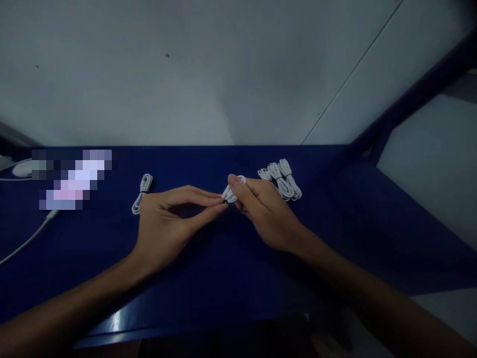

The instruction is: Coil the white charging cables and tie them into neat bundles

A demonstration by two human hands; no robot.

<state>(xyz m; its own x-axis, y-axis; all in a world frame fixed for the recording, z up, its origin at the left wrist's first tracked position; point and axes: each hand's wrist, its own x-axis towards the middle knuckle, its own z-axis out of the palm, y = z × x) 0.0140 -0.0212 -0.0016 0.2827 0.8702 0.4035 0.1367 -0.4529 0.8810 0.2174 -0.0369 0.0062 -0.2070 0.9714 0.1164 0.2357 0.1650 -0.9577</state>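
A coiled white cable [228, 193] is held up over the middle of the blue table. My right hand [269, 215] is closed round the coil, thumb on top, and hides part of it. From the other side, my left hand [164, 221] pinches a small black tie [225, 202] at the coil's near end between thumb and fingertips. Behind my left hand lies a bundled white cable [146, 183] with a black tie round its middle. Beyond my right hand several tied white cables [285, 179] lie side by side, partly covered by that hand.
The blue table [208, 288] runs up to a pale wall [186, 89]. On the left lies a blurred-out phone-like object [76, 181] with a white cord [28, 243] plugged into it. A white rounded thing [23, 169] sits beyond it. A dark blue frame [410, 104] rises at right.
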